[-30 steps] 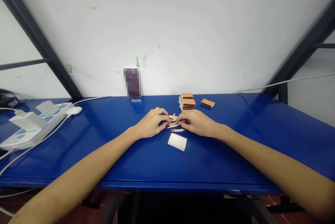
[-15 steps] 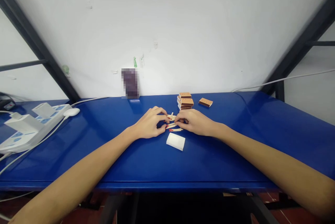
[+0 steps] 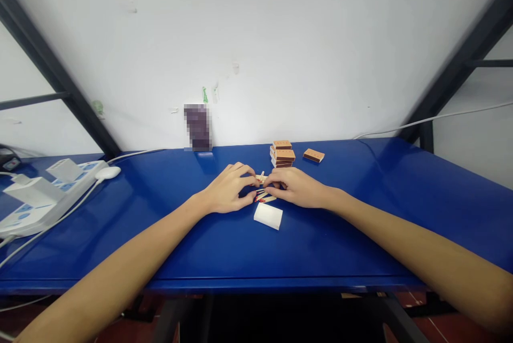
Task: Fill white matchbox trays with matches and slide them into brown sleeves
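Note:
Several red-tipped matches point(image 3: 268, 200) lie on the blue table between my two hands. My left hand point(image 3: 231, 188) rests at their left side, thumb and forefinger curved apart, with the fingertips at the match heads. From the right, my right hand point(image 3: 295, 188) reaches over the other ends of the matches, its fingers bent and partly hiding them. Whether either hand grips a match is too small to tell. Just in front of the matches lies a small white box point(image 3: 268, 216). Behind my right hand stands a stack of matchboxes point(image 3: 284, 155).
A single matchbox point(image 3: 313, 155) lies right of the stack. A pixelated dark object point(image 3: 199, 128) leans on the wall at the back. On the left are a white power strip point(image 3: 52, 199) with plugs, and cables. The blue table point(image 3: 320, 257) ends at a front edge.
The matches between my hands have shifted slightly, and the nearer ones are spread at a different angle. Both hands stay almost in place. The whole view has moved a little.

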The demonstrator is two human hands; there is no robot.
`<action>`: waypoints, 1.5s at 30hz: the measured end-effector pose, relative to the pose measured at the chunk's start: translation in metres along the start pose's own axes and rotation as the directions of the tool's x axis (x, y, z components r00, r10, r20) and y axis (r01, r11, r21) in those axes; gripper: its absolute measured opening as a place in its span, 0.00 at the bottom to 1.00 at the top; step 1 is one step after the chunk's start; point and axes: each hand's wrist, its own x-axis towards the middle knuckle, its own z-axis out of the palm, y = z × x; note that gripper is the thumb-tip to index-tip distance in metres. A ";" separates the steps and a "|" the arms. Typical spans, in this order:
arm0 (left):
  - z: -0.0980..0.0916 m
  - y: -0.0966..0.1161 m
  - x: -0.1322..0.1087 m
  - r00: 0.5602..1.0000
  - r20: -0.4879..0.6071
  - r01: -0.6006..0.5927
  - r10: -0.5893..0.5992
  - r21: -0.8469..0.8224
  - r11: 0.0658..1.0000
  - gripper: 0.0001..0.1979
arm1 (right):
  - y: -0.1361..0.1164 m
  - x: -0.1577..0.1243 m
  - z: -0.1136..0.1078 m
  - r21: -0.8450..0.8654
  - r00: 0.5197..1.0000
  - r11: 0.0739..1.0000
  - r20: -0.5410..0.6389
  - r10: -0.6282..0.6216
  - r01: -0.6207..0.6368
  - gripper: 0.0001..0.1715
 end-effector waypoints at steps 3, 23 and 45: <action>-0.004 -0.004 -0.002 0.999 0.029 -0.020 0.022 -0.092 0.996 0.15 | 0.001 0.000 -0.001 -0.004 1.000 1.000 -0.001 0.005 -0.005 0.13; 0.002 -0.005 -0.003 1.000 0.003 -0.012 0.012 -0.126 0.992 0.11 | -0.002 0.000 -0.004 0.015 1.000 1.000 0.020 -0.002 0.002 0.13; 0.006 -0.008 -0.001 0.997 -0.043 0.070 -0.071 -0.037 0.997 0.14 | -0.008 -0.001 -0.003 0.069 1.000 0.998 0.031 0.000 -0.002 0.18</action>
